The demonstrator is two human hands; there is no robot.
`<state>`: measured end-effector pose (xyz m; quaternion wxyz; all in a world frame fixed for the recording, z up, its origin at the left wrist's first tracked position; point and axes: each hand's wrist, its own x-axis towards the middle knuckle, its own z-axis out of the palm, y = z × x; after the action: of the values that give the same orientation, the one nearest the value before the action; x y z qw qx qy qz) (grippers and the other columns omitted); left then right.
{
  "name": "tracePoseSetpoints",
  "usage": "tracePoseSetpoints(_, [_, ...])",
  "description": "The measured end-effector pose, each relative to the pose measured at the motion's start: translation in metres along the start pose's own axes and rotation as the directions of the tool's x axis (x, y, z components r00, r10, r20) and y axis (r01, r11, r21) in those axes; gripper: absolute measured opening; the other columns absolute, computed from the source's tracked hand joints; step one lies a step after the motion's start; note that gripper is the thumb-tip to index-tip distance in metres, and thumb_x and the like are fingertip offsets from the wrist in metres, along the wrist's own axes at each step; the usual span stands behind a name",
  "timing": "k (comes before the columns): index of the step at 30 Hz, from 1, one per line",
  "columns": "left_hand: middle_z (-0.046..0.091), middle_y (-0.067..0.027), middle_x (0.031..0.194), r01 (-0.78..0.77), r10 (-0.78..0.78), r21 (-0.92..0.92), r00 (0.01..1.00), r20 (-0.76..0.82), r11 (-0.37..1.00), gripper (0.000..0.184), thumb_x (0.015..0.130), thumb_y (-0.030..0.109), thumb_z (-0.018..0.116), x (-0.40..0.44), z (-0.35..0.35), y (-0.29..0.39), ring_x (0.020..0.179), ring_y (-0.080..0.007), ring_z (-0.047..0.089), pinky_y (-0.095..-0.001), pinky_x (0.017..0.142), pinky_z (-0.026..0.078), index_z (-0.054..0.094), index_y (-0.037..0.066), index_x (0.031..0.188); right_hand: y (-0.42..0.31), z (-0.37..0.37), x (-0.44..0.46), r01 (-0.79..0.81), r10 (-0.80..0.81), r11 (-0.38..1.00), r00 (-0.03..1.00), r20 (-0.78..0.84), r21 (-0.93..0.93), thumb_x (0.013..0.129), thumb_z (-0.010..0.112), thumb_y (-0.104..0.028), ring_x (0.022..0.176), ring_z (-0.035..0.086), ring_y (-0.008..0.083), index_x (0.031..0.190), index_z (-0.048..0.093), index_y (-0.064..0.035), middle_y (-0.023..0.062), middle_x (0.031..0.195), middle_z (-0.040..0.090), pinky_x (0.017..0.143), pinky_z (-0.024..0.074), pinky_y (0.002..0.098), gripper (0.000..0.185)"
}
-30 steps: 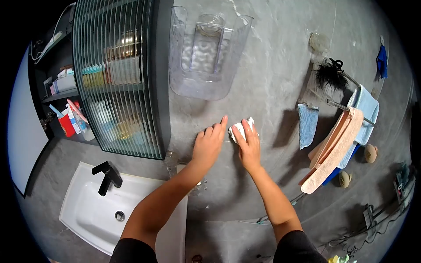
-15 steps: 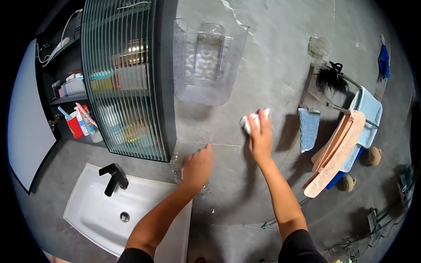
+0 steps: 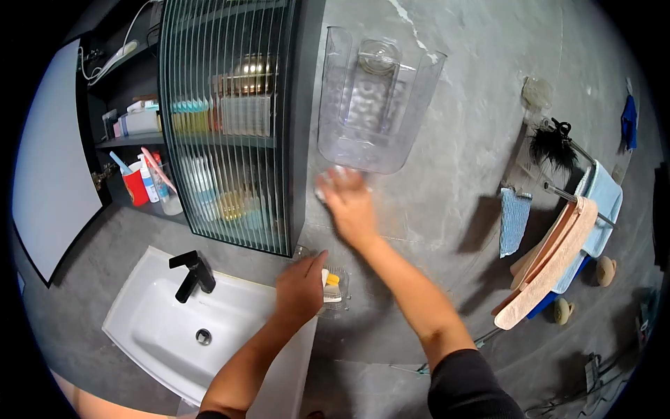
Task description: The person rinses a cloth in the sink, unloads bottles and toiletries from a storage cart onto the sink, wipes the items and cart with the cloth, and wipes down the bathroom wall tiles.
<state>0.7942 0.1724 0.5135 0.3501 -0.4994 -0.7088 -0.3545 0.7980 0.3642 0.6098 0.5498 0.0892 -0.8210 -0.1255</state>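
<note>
My right hand (image 3: 349, 202) presses a white cloth (image 3: 322, 190) against the grey wall (image 3: 412, 223), just below a clear plastic holder (image 3: 373, 105) and beside the dark cabinet edge. Its fingers are bent over the cloth and blurred by motion. Lower down, my left hand (image 3: 300, 286) is beside a small clear tray (image 3: 345, 288) on the wall that bears something white and yellow. The fingers of my left hand point up and are partly hidden behind the back of the hand; whether they hold anything is unclear.
A ribbed-glass cabinet (image 3: 230, 126) stands left, with an open mirror door (image 3: 56, 160) beyond it. Below are a white sink (image 3: 160, 328) and black faucet (image 3: 192, 274). Peach towels (image 3: 551, 262), a blue cloth (image 3: 515, 222) and a black fluffy item (image 3: 553, 145) hang at right.
My right hand has moved left with the white cloth, from the open wall to near the cabinet. My left hand has come down beside the small tray. The view has shifted, too.
</note>
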Motion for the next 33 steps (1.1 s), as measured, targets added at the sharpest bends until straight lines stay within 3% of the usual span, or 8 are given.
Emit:
tracePoseSetpoints(6, [0.063, -0.0078, 0.096, 0.015, -0.016, -0.036, 1.0, -0.004, 0.999, 0.035, 0.082, 0.003, 0.053, -0.003, -0.008, 0.02, 0.081, -0.0291, 0.062, -0.0398, 0.069, 0.051, 0.063, 0.005, 0.115, 0.02, -0.019, -0.052, 0.385, -0.385, 0.922, 0.907, 0.173, 0.032, 0.087, 0.05, -0.014, 0.13, 0.048, 0.0286, 0.13, 0.054, -0.0144, 0.0099, 0.135, 0.053, 0.11, 0.0384, 0.0422, 0.043])
tracePoseSetpoints(10, [0.062, -0.0109, 0.096, 0.026, -0.026, -0.115, 1.0, 0.004, 0.993, 0.035, 0.082, 0.0, 0.056, -0.008, -0.012, 0.022, 0.082, -0.0316, 0.062, -0.0398, 0.07, 0.051, 0.062, 0.005, 0.116, 0.037, -0.027, -0.015, 0.11, -0.104, 0.993, 0.985, -0.139, 0.035, 0.086, 0.054, -0.015, 0.12, 0.053, 0.0323, 0.115, 0.062, -0.0147, 0.0105, 0.133, 0.056, 0.101, 0.0431, 0.046, 0.03])
tracePoseSetpoints(11, [0.062, -0.0122, 0.096, 0.023, -0.023, -0.137, 1.0, 0.002, 0.99, 0.035, 0.082, -0.001, 0.056, -0.006, -0.01, 0.024, 0.083, -0.0327, 0.062, -0.0399, 0.071, 0.051, 0.062, 0.005, 0.116, 0.017, -0.026, -0.005, -0.211, 0.201, 0.971, 0.974, 0.1, 0.109, 0.085, 0.056, -0.016, 0.116, 0.054, 0.035, 0.112, 0.063, -0.0147, 0.0115, 0.129, 0.058, 0.097, 0.044, 0.0478, 0.028])
tracePoseSetpoints(17, [0.062, -0.009, 0.094, 0.043, -0.036, -0.155, 0.998, 0.045, 0.987, 0.033, 0.08, 0.0, 0.058, -0.014, 0.007, 0.042, 0.08, -0.0295, 0.063, -0.0382, 0.068, 0.052, 0.064, 0.006, 0.111, 0.018, -0.006, -0.149, 0.298, -0.303, 0.952, 0.897, 0.322, 0.063, 0.086, 0.053, -0.014, 0.127, 0.05, 0.0308, 0.135, 0.053, -0.0252, 0.0091, 0.148, 0.044, 0.107, 0.0403, 0.0398, 0.051])
tracePoseSetpoints(21, [0.062, -0.0068, 0.094, 0.09, -0.069, -0.184, 0.991, 0.115, 0.979, 0.034, 0.079, 0.001, 0.06, -0.038, 0.007, 0.032, 0.08, -0.0292, 0.063, -0.0384, 0.066, 0.052, 0.064, 0.01, 0.112, 0.066, -0.071, -0.212, -0.043, 0.108, 0.977, 0.944, 0.311, -0.211, 0.088, 0.048, -0.008, 0.137, 0.04, 0.0275, 0.142, 0.046, -0.0176, 0.0102, 0.152, 0.039, 0.112, 0.0322, 0.049, 0.054])
tracePoseSetpoints(25, [0.062, -0.0081, 0.095, 0.105, -0.075, -0.207, 0.986, 0.146, 0.973, 0.033, 0.081, 0.002, 0.06, -0.039, 0.03, 0.042, 0.081, -0.0306, 0.063, -0.039, 0.067, 0.052, 0.064, 0.01, 0.113, 0.052, -0.026, -0.179, -0.547, 0.506, 0.826, 0.826, -0.249, -0.136, 0.088, 0.049, -0.008, 0.137, 0.039, 0.0325, 0.144, 0.043, -0.0146, 0.0111, 0.152, 0.039, 0.112, 0.0289, 0.0534, 0.057])
tracePoseSetpoints(28, [0.063, -0.0109, 0.096, 0.138, -0.079, -0.258, 0.971, 0.226, 0.956, 0.03, 0.085, 0.003, 0.06, -0.044, 0.053, 0.061, 0.083, -0.0333, 0.064, -0.0407, 0.069, 0.051, 0.063, 0.009, 0.113, 0.025, 0.001, -0.234, -0.124, 0.139, 0.99, 0.928, 0.346, -0.064, 0.089, 0.05, -0.008, 0.137, 0.038, 0.0337, 0.147, 0.04, -0.02, 0.0108, 0.154, 0.035, 0.113, 0.03, 0.0473, 0.06])
tracePoseSetpoints(33, [0.062, -0.0076, 0.097, 0.197, -0.093, -0.311, 0.943, 0.32, 0.93, 0.028, 0.084, 0.005, 0.06, -0.071, 0.073, 0.07, 0.084, -0.0306, 0.063, -0.0394, 0.068, 0.052, 0.064, 0.011, 0.111, 0.052, -0.077, -0.295, -0.095, 0.134, 0.99, 0.831, 0.54, -0.1, 0.088, 0.048, -0.004, 0.135, 0.041, 0.0354, 0.147, 0.041, -0.0266, 0.0108, 0.156, 0.032, 0.113, 0.0306, 0.0468, 0.063])
